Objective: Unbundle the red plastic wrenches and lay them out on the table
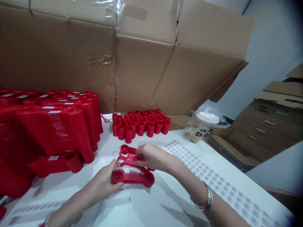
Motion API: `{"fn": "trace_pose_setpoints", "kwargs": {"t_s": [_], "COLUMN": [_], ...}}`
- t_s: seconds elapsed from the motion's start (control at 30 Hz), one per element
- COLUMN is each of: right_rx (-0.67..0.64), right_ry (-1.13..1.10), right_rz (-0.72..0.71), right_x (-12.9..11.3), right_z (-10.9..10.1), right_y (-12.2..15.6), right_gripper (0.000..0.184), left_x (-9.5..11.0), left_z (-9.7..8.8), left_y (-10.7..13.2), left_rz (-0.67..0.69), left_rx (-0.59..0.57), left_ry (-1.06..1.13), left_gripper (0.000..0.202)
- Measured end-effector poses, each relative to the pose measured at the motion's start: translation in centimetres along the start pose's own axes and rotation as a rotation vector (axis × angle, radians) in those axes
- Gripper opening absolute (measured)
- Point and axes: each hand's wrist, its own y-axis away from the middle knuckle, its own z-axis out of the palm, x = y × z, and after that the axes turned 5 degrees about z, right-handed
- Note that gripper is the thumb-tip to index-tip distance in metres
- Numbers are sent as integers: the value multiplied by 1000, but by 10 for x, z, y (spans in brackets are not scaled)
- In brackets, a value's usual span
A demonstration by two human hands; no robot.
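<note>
Your left hand (100, 178) curled its fingers around a red plastic double-ring piece (133, 178), seemingly to steady it, while your right hand (153, 157) pressed closed fingers onto a second red piece (129, 161).

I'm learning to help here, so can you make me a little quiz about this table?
1. True or false: the left hand touches a red plastic piece with round ring ends.
2. Which is nearer the right hand: the sheet of small printed labels or the lidded plastic cup?
3. What is the big brown sheet behind the red stacks made of?

Key: 1 true; 2 the labels; 3 cardboard.
</note>
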Motion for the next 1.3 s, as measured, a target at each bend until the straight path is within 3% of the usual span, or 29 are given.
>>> {"fn": "trace_pose_setpoints", "kwargs": {"t_s": [0.37, 0.7, 0.83, 1.07, 1.3], "right_rx": [5, 6, -77, -57, -74], "right_ry": [102, 6, 8, 59, 68], "right_rz": [63, -33, -78, -65, -80], "right_x": [-1, -9, -21, -33, -27], "right_z": [38, 9, 20, 35, 28], "right_y": [-28, -1, 5, -3, -7], "right_gripper": [12, 24, 20, 7, 10], "left_x": [2, -5, -13, -18, -28], "left_z": [-3, 2, 5, 4, 7], "left_y": [0, 1, -2, -3, -6], "left_rz": [14, 21, 59, 102, 126], "left_rx": [-53, 8, 29, 59, 124], "left_ry": [-145, -157, -172, -169, -127], "left_gripper": [31, 28, 26, 20, 46]}}
